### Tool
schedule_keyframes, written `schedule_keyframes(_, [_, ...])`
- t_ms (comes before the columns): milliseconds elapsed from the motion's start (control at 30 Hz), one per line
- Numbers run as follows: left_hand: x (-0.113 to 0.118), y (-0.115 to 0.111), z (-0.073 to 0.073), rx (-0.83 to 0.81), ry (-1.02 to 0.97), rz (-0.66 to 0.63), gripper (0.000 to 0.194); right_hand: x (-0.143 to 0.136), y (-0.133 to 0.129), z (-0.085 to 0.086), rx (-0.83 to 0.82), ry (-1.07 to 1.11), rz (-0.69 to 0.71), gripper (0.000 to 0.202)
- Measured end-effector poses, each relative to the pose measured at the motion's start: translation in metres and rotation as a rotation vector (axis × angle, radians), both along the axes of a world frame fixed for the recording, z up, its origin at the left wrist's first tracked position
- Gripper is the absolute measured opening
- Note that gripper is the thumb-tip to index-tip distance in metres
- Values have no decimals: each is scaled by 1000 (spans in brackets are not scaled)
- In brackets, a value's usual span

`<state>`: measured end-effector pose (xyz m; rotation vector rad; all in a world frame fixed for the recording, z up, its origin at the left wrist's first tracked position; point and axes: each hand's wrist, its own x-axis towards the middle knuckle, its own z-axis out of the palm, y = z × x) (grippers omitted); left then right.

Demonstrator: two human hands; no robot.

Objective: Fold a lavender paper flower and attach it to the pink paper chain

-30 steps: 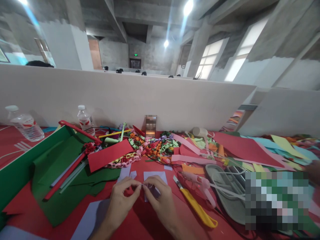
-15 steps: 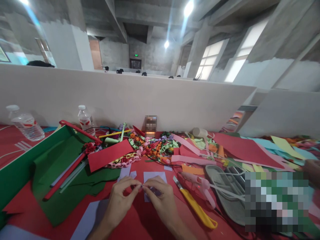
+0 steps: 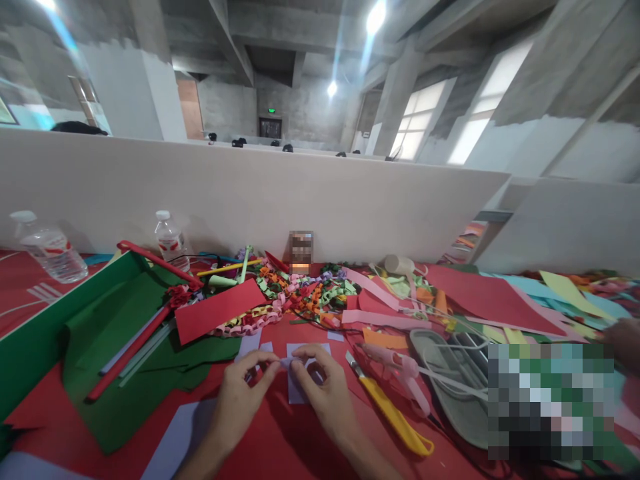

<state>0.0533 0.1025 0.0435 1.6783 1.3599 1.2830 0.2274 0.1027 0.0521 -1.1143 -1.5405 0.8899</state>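
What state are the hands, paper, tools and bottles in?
Left hand: pinching paper.
Right hand: pinching paper.
Small purple paper piece: held between fingertips.
Yellow-handled cutter: lying down, metal end bare.
Pink plastic glue gun: lying down; power unclear.
Leftmost clear plastic bottle: capped.
Other clear plastic bottle: capped.
Multicoloured paper chains: linked, heaped.

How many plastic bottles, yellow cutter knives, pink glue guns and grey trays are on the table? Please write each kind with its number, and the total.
Plastic bottles: 2
Yellow cutter knife: 1
Pink glue gun: 1
Grey tray: 1
Total: 5
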Motion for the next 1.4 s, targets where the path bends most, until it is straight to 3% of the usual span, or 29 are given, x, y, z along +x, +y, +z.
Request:
schedule_keyframes(267, [3,-5,4,39,75,-55,17,-3,-3,4,57,-79,69,17])
schedule_keyframes(500, [4,-3,3,-19,37,-56,20,-2,0,1,-33,-34,37,18])
schedule_keyframes(667, [2,-1,-2,-48,-72,-27,17,-1,3,-6,-51,133,-15,23])
schedule_keyframes(900, [2,3,-13,-109,-256,-82,18,-3,0,-3,-6,25,29,13])
schedule_keyframes(1133, [5,1,-4,-136,-347,-126,28,1,1,-1,49,-17,51,13])
schedule_keyframes(1400, [2,8,-1,-221,-447,-70,29,2,-1,5,101,-104,144,12])
